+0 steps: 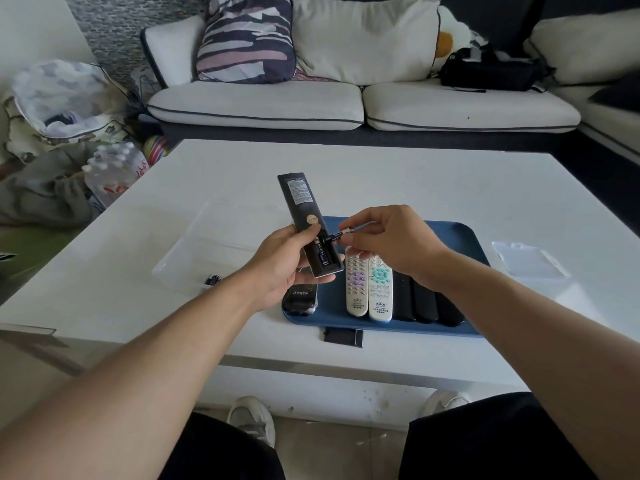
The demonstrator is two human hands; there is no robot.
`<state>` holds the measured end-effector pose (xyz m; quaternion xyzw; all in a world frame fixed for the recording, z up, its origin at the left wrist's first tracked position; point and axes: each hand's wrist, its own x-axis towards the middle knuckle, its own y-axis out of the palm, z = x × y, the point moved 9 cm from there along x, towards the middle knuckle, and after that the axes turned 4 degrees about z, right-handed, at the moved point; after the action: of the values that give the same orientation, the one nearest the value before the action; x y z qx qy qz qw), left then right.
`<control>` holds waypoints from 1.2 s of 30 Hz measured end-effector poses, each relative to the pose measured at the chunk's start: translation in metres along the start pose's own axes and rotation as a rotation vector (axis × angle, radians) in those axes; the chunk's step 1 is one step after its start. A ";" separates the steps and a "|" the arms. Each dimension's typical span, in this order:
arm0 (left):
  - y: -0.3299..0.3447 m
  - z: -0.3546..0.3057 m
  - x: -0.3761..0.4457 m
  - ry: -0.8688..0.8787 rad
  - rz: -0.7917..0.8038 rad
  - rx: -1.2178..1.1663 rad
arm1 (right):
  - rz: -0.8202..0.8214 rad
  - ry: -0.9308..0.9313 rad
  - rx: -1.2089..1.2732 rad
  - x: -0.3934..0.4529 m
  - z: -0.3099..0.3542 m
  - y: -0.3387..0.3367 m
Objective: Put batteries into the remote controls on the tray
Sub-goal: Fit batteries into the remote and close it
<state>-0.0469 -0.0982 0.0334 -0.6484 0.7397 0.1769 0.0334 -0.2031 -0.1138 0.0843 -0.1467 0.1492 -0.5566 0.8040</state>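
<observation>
Above the blue tray [464, 233], right hand [391, 240] pinches a slim cylindrical battery [337, 236].

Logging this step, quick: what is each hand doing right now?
Left hand: grips the black remote, battery bay open.
Right hand: pinches a battery at the bay.

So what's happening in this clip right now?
A person is loading batteries into a black remote. The left hand holds it back side up with the compartment open and one battery already seated. The right hand pinches a second battery at the compartment. More remotes wait on the blue tray.
</observation>
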 end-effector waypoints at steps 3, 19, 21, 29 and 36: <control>-0.002 -0.002 0.002 0.033 -0.023 -0.018 | -0.037 -0.045 -0.100 0.000 0.004 -0.001; 0.000 -0.005 0.002 0.064 0.000 -0.005 | 0.054 -0.116 -0.319 -0.002 0.012 0.015; -0.001 -0.004 0.002 0.066 -0.012 0.040 | 0.086 -0.112 -0.344 -0.002 0.011 0.019; -0.002 -0.003 0.003 0.067 -0.023 0.123 | 0.136 -0.107 -0.418 -0.005 0.011 0.022; 0.002 -0.003 0.003 0.057 0.007 0.117 | 0.138 -0.065 -0.402 -0.003 0.005 0.021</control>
<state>-0.0489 -0.1014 0.0357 -0.6476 0.7516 0.1150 0.0496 -0.1839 -0.1034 0.0809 -0.3114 0.2411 -0.4542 0.7991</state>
